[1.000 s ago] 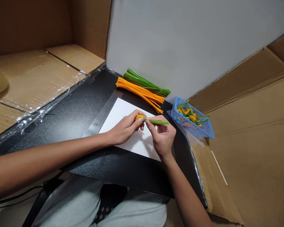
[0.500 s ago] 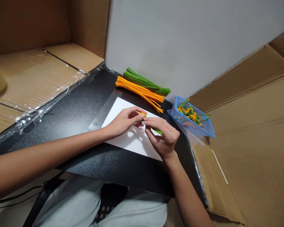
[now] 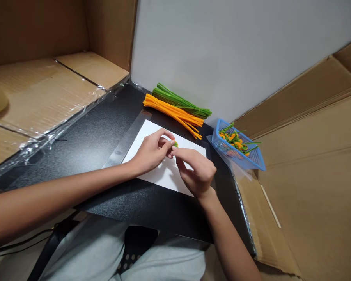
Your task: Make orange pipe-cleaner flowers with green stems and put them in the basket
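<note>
Over the white sheet, my left hand pinches a small yellow-green pipe-cleaner piece between thumb and fingers. My right hand meets it from the other side, thumb and fingertips closed at the lower edge of that same piece. The fingers cover most of it, so its full shape is hidden. Beyond the sheet lie a bundle of orange pipe cleaners and, behind it, a bundle of green pipe cleaners.
A blue mesh basket at the right holds several orange-and-green pipe-cleaner pieces. Cardboard flanks the black tabletop on the right, and a cardboard box stands on the left. A grey-white wall closes the back.
Both hands have shifted slightly left with the piece. The green stem seen under my right fingers before no longer shows, and the piece's orange side is turned out of sight.
</note>
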Motion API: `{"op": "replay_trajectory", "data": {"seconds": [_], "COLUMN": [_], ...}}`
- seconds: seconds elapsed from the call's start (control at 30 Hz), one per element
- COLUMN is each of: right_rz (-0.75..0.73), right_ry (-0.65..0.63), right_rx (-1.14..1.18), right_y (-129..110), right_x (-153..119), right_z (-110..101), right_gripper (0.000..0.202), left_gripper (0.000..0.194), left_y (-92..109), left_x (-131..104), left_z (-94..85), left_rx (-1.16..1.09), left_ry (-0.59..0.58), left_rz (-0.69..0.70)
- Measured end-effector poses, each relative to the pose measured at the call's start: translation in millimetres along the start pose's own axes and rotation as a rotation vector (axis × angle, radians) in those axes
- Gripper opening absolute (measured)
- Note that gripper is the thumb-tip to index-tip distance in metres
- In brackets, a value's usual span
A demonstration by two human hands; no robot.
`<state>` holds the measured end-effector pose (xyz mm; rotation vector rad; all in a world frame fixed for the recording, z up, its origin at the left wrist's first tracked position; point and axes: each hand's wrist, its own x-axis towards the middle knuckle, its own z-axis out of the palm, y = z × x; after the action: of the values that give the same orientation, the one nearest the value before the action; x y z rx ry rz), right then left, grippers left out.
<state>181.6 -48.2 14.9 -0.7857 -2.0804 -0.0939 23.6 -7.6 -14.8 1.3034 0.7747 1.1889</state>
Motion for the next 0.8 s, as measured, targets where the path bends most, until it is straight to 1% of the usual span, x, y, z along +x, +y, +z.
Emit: {"op": "replay_trajectory", "data": {"seconds": [0.1, 0.17, 0.3, 0.4, 0.47, 0.53, 0.67, 0.73, 0.8], "right_rz": [0.312, 0.455, 0.597, 0.714, 0.761, 0.771, 0.776, 0.762, 0.716], "right_ry": [0.127, 0.165, 0.143, 0.145, 0.154, 0.156, 0.11, 0.09, 0.085], "right_rx": [0.138, 0.19, 0.239, 0.345, 0.385, 0.396, 0.377, 0.353, 0.317], "right_y": [0.3, 1.1, 2.8, 3.5, 3.8, 3.9, 3.0, 2.8, 3.0], "right_x": [-1.2, -1.1, -0.3, 0.2, 0.8, 2.2, 5.7, 6.4, 6.0], "right_z": [5.6, 8.3, 9.8, 8.9, 7.9, 6.8, 4.8, 4.3, 3.9], "right_gripper": [0.04, 0.04, 0.016, 0.011, 0.01, 0.009, 0.009, 0.008, 0.007], "left_gripper": [0.025, 0.026, 0.026, 0.028, 0.029, 0.03, 0.03, 0.028, 0.028], "left_y": [0.1, 0.3, 2.6, 5.1, 6.8, 8.3, 9.3, 8.5, 7.3], "left_x": [1.4, 2.8, 5.2, 5.7, 5.3, 4.5, 2.5, 1.7, 1.1], "left_z": [-2.1, -2.3, -1.0, -0.6, -0.6, -0.7, -0.6, -0.5, -0.5], "left_rx": [-0.002, -0.056, -0.146, -0.165, -0.17, -0.164, -0.116, -0.104, -0.113], "left_ry": [-0.03, -0.026, -0.022, -0.039, -0.05, -0.051, -0.035, -0.037, -0.052], "left_rz": [0.012, -0.007, -0.034, -0.022, -0.004, 0.016, 0.058, 0.063, 0.045]}}
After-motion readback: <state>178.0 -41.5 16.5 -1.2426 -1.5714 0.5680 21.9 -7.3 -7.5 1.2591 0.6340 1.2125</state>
